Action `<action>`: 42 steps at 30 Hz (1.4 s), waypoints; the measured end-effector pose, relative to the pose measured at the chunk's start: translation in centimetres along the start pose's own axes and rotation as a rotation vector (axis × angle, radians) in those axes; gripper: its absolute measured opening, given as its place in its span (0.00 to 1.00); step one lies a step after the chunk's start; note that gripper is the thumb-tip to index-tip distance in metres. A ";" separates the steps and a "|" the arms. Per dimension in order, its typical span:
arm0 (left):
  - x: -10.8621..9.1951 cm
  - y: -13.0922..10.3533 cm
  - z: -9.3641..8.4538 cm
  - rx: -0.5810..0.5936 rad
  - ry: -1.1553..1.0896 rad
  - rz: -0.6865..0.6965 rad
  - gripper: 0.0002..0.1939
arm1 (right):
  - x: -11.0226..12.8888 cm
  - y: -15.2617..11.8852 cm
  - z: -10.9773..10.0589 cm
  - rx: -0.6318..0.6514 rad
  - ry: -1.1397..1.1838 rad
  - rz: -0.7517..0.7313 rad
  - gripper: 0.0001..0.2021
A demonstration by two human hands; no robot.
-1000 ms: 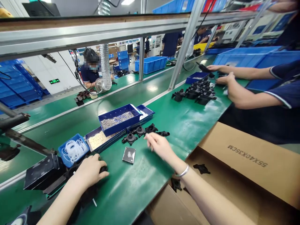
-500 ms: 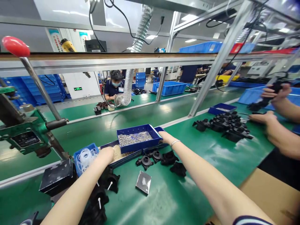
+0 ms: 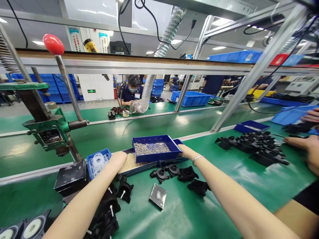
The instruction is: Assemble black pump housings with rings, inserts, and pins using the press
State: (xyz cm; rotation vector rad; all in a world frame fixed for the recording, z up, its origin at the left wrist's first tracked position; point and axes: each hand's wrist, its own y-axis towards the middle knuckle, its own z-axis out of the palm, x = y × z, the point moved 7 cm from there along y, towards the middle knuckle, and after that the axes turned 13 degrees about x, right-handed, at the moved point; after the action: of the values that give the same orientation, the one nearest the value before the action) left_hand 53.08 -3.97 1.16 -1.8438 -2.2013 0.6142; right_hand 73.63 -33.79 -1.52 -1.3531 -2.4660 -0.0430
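Note:
My left hand (image 3: 119, 160) reaches into a dark blue bin of small beige pieces (image 3: 132, 162); its fingers are hidden behind the back of the hand. My right hand (image 3: 184, 150) dips into another dark blue bin (image 3: 177, 142), its fingers out of sight too. Between them a blue tray (image 3: 156, 156) of metal pins or screws rests on top of the bins. White rings (image 3: 99, 162) fill a blue box left of my left hand. Black molded parts (image 3: 161, 174) lie in front of the bins, near a small metal block (image 3: 158, 196).
A green lever press (image 3: 51, 132) with a red knob stands left, a black block (image 3: 71, 176) beside it. More black parts with white pins (image 3: 109, 209) lie by my left forearm. At right, a co-worker's hand (image 3: 307, 146) is near a heap of black parts (image 3: 259, 146).
The view has turned left, so everything sits further right in the picture. Both my hands stay at the bins. The co-worker's hands at the right have shifted partly out of view.

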 end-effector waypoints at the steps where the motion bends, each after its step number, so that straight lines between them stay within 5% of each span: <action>1: -0.1 -0.4 -0.4 -0.026 -0.028 0.015 0.18 | -0.1 -0.2 0.2 0.018 0.039 0.004 0.15; 5: -1.2 -4.1 -2.5 -0.166 -0.161 0.124 0.08 | -0.7 -1.0 0.1 -0.006 0.252 0.031 0.12; 9: -3.5 -11.3 -2.4 -0.264 -0.476 0.309 0.09 | -0.9 -2.8 -2.5 -0.221 0.533 0.051 0.14; 13: -6.4 -16.3 4.2 0.070 -1.645 0.452 0.11 | 1.5 -7.3 -4.7 -0.392 0.823 -0.055 0.16; 16: -8.7 -17.7 9.3 0.298 -2.089 0.354 0.14 | 5.7 -12.4 -3.4 -0.347 1.022 -0.178 0.16; 18: -9.4 -17.6 11.5 0.335 -2.233 0.274 0.15 | 9.7 -15.6 -1.0 -0.181 1.248 -0.301 0.15; 22: -9.9 -16.9 13.8 0.366 -2.310 0.190 0.12 | 16.6 -21.0 4.8 0.165 1.565 -0.353 0.13; 27: -10.1 -16.6 14.0 0.362 -2.260 0.244 0.08 | 19.5 -23.9 8.8 0.244 1.751 -0.352 0.14; 42: -9.0 -15.8 14.5 0.216 -2.230 0.234 0.06 | 18.9 -25.0 9.5 0.216 1.592 -0.308 0.12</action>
State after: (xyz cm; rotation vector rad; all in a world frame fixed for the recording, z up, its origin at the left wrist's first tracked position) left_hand 34.83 -17.49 -3.84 -0.7821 -1.8250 3.9251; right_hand 41.05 -30.40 -1.66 -0.3890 -1.1757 -0.6209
